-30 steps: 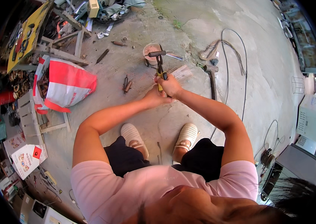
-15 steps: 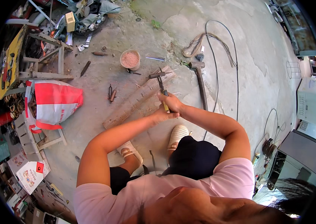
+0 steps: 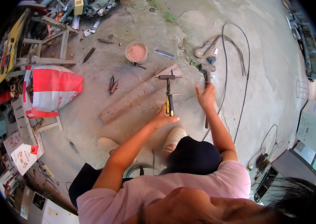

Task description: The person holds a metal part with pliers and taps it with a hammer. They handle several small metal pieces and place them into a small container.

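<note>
My left hand [image 3: 161, 118] is closed around pliers [image 3: 170, 104] with yellow and black handles. Just beyond their jaws, a dark, short metal bar [image 3: 166, 77] lies crosswise over a worn wooden plank [image 3: 135, 99]; whether the jaws grip it is too small to tell. A thin dark point sticks up by the bar. To the right, my right hand [image 3: 206, 98] is on the wooden handle of a hammer [image 3: 207, 67], just below its head. Its fingers curl over the handle while the thumb stands apart. The hammer's handle shows again below the hand.
A tub of pinkish granules [image 3: 136, 52] stands beyond the plank, near a flat metal strip [image 3: 164, 53]. Dark rods [image 3: 114, 87] lie on the concrete floor. At left is a red and white bag [image 3: 57, 87] by a wooden stool [image 3: 45, 59]. Black cable [image 3: 236, 31] loops at right.
My right hand has left my left hand and the pliers and moved right onto the hammer. My left hand keeps the pliers. The view has shifted a little, and my left foot has moved outward.
</note>
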Available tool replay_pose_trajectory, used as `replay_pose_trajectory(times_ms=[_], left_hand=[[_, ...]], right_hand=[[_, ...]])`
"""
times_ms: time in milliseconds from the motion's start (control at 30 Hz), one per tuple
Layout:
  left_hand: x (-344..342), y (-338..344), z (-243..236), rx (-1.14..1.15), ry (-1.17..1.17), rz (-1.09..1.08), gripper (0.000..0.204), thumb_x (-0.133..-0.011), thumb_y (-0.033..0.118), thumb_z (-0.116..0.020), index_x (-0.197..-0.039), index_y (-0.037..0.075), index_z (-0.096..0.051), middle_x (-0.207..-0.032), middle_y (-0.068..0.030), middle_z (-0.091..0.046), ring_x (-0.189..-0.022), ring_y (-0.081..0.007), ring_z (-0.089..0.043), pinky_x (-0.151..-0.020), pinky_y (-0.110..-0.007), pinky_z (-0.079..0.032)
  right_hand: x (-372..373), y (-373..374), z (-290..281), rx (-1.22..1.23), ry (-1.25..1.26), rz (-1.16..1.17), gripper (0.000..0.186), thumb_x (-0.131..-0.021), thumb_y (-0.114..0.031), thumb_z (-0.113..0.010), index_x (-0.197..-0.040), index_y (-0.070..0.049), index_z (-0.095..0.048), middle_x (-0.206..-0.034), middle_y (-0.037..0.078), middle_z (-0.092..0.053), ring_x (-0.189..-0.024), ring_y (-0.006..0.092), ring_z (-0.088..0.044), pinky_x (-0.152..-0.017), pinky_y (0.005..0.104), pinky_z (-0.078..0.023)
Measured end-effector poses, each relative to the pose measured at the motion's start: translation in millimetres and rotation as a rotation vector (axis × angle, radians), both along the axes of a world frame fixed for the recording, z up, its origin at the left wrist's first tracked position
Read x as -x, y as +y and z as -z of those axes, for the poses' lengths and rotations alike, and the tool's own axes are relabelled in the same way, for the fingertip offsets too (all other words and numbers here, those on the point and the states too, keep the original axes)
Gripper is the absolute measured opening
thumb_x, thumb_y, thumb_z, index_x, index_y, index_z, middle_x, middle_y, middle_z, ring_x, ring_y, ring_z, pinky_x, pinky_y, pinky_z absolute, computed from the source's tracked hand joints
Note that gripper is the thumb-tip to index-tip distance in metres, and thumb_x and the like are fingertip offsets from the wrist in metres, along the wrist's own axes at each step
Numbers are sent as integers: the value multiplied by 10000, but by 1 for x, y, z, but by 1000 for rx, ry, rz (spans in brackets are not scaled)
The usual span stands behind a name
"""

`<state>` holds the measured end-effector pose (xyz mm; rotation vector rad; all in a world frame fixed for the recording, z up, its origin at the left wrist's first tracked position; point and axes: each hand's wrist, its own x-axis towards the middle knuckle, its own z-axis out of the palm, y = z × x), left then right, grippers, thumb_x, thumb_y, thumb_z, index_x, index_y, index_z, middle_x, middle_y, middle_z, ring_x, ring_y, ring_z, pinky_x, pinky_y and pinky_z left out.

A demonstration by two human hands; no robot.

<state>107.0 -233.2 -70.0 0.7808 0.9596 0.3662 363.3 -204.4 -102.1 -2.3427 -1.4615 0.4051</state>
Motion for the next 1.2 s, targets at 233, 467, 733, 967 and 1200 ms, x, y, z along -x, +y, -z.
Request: replay_pose_trajectory(times_ms=[233, 467, 733, 967, 1200], left_hand=[[-13, -9, 11, 146, -52, -107, 815, -706, 330, -760, -1309, -29, -346, -1208, -97, -440, -1147, -193, -434, -1008, -359, -363], [-17, -10, 4, 196, -49, -187, 722, -731, 313, -746, -1272, 0, -386, -1173, -77, -450, -1106, -171, -446, -984, -343, -372], [-16, -15, 12, 112, -79, -219, 578, -725, 260, -735, -1168, 39, -437, -1072, -46, -441, -1015, -152, -446, -918, -317, -384], [-8, -19, 14, 112, -105, -302, 578, -685, 231, -729, -1163, 44, -463, -1032, -32, -476, -986, -151, -484, -913, -312, -397], [-15, -23, 42, 61, -192, -306, 540, -711, 170, -708, -1207, 48, -532, -1057, -31, -607, -981, -135, -559, -904, -297, -439]], right_hand=[[-82, -25, 32, 460, 83, -45, 632, -778, -499, -688, -1071, 29, -500, -946, 233, -647, -896, 396, -623, -775, 435, -482], [-95, -15, 43, 420, 934, 176, 366, -849, -348, -665, -1014, -43, -548, -799, 65, -613, -625, 190, -604, -571, 321, -499], [-47, 7, -23, 272, 1370, 457, 227, -956, -292, -562, -927, -84, -475, -662, -40, -439, -507, 37, -427, -424, 192, -368], [8, -39, -92, 174, 793, -80, 279, -970, -260, -535, -1114, -28, -479, -663, -21, -463, -514, 65, -465, -452, 228, -416], [63, -61, -127, 193, 709, -290, 633, -964, -160, -533, -1507, -152, -207, -690, -32, -464, -526, 55, -413, -487, 216, -387]])
